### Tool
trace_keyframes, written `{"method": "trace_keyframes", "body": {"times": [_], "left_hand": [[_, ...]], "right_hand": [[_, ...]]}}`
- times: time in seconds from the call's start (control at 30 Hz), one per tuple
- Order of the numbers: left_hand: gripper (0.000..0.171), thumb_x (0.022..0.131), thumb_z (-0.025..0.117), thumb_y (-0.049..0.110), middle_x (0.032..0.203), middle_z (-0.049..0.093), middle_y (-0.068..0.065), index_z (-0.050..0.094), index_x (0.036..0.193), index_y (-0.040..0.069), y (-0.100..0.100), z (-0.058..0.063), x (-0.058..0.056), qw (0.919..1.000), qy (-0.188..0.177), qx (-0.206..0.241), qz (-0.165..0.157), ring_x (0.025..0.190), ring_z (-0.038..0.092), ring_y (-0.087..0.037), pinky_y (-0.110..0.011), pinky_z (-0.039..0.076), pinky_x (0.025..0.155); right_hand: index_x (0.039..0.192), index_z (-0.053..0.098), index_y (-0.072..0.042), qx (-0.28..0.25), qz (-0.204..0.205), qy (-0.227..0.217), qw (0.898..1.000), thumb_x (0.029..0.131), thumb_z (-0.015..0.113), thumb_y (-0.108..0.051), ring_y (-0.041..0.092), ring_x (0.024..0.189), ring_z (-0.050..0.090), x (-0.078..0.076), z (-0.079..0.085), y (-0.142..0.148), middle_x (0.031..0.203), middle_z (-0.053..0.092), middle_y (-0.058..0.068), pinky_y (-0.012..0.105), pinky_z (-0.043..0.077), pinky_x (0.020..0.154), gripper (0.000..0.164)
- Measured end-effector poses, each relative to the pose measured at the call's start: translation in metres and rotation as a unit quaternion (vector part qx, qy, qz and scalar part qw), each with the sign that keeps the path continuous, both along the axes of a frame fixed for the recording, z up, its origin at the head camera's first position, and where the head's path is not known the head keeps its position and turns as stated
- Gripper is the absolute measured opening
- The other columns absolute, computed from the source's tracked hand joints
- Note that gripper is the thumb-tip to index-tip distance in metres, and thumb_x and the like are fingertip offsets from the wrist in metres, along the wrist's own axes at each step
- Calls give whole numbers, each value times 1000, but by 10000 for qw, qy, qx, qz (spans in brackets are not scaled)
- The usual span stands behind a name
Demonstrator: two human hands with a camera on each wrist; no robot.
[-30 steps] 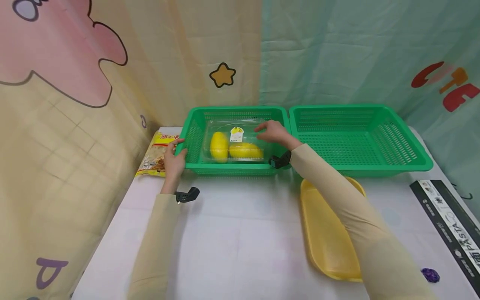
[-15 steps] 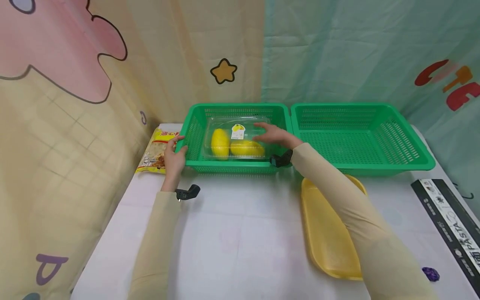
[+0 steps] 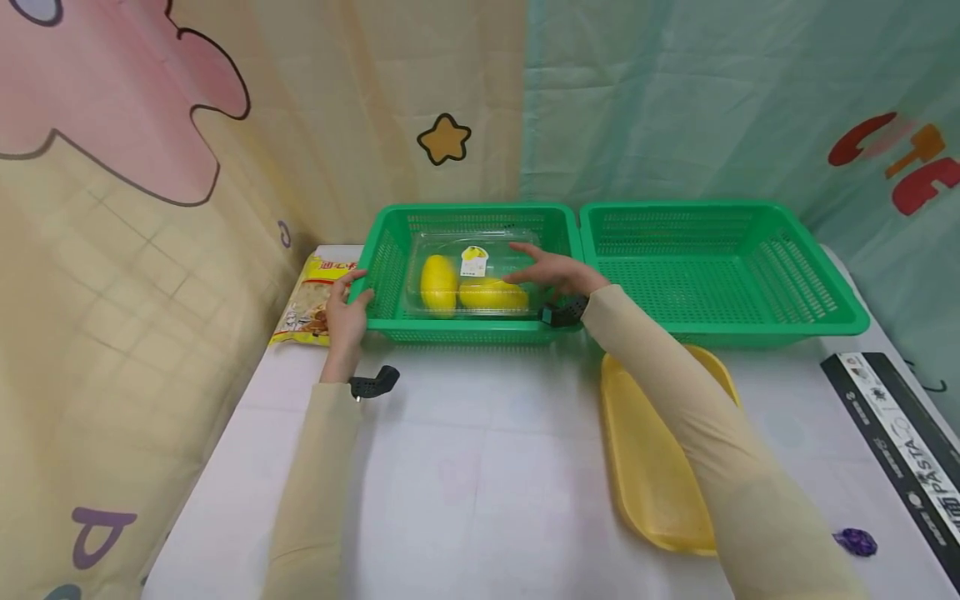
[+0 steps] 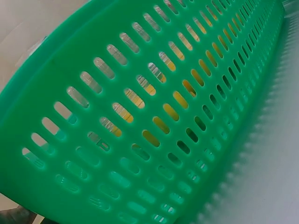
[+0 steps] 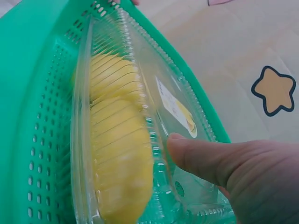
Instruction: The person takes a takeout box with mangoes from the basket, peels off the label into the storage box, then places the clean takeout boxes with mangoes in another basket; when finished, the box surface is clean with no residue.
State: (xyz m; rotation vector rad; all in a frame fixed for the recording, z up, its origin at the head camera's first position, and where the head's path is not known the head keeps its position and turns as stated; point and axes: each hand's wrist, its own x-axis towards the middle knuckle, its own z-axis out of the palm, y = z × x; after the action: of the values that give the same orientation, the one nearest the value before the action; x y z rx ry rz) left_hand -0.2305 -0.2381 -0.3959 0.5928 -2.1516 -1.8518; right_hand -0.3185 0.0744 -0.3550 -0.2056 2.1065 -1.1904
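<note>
A clear plastic clamshell box (image 3: 420, 250) with two yellow mangoes (image 3: 438, 285) and a label on its lid lies inside the left green basket (image 3: 480, 332). My left hand (image 3: 347, 321) grips this basket's left rim. Over the right part of the box my right hand (image 3: 555, 273) is spread, fingers loosely extended. The right wrist view has its thumb (image 5: 201, 156) at the lid beside the label; whether it touches cannot be told. In the left wrist view the basket's slotted wall (image 4: 140, 116) fills most of the picture, with yellow showing through.
Another green basket (image 3: 720, 340) stands to the right. A yellow tray (image 3: 652, 467) lies partly under my right forearm. A snack bag (image 3: 303, 308) is left of the baskets. At right are a black pasta box (image 3: 896, 450) and a small purple wrapped item (image 3: 857, 542).
The right hand has shifted slightly, its fingers a little straighter over the box. The left hand keeps its grip on the basket rim, and the mango box has stayed in place.
</note>
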Motion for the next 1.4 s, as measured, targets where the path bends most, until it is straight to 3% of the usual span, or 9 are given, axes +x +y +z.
{"method": "trace_keyframes", "body": {"times": [0.5,0.57,0.67,0.8,1.0,1.1,1.2,1.3,1.4], "left_hand": [[32,97,53,11,152,28,2,54,128,19,-1,-1,-2,9996,-81,270,17,139,20,-20,-35,21,109],[31,97,53,11,151,29,2,54,127,20,0,0,-2,9995,-66,310,30,138,22,-20,-35,22,109],[31,96,54,10,150,31,1,55,125,19,0,0,-2,9993,-29,374,57,136,26,-19,-33,24,107],[30,96,54,9,148,34,0,55,125,18,1,0,-1,9992,13,389,82,133,30,-19,-33,27,105],[29,97,52,12,149,33,1,54,125,19,1,1,-1,9993,-61,354,65,134,28,-19,-35,25,106],[30,97,52,10,148,34,0,54,125,19,1,2,-1,9990,-19,435,54,133,31,-19,-33,27,105],[30,97,52,10,148,34,0,54,125,19,1,1,-2,9989,-9,475,66,130,34,-19,-33,29,103],[30,97,52,10,148,34,1,54,125,19,1,1,-2,9989,-17,453,72,130,34,-19,-33,29,103],[29,97,52,9,146,36,-1,54,125,18,1,1,-1,9990,46,445,53,128,35,-18,-33,30,103]], "right_hand": [[152,17,-30,-360,-318,434,9979,87,69,-30,36,128,35,5,-5,1,157,-2,4,53,44,89,83],[152,19,-28,-384,-287,635,9968,87,70,-30,31,121,41,6,-5,2,157,0,5,47,47,83,82],[150,24,-26,-385,-357,930,9943,86,71,-31,26,86,52,6,-5,3,156,8,6,41,48,68,81],[148,29,-24,-430,-525,1225,9901,83,74,-33,26,50,44,7,-2,4,153,18,8,44,49,61,79],[145,32,-23,-540,-593,1662,9828,82,75,-34,30,53,44,14,7,10,150,22,7,52,47,69,78],[145,32,-25,-527,-613,1900,9784,82,74,-37,33,57,46,19,14,16,137,41,12,50,45,66,77],[145,32,-29,-562,-672,2100,9738,80,73,-43,34,60,50,24,22,24,106,59,15,44,43,60,78],[144,33,-32,-629,-766,2340,9672,78,73,-48,31,59,51,30,30,32,77,59,15,38,40,55,78],[143,34,-35,-724,-881,2575,9595,78,73,-50,30,62,51,38,35,39,70,54,14,38,41,57,78]]}}
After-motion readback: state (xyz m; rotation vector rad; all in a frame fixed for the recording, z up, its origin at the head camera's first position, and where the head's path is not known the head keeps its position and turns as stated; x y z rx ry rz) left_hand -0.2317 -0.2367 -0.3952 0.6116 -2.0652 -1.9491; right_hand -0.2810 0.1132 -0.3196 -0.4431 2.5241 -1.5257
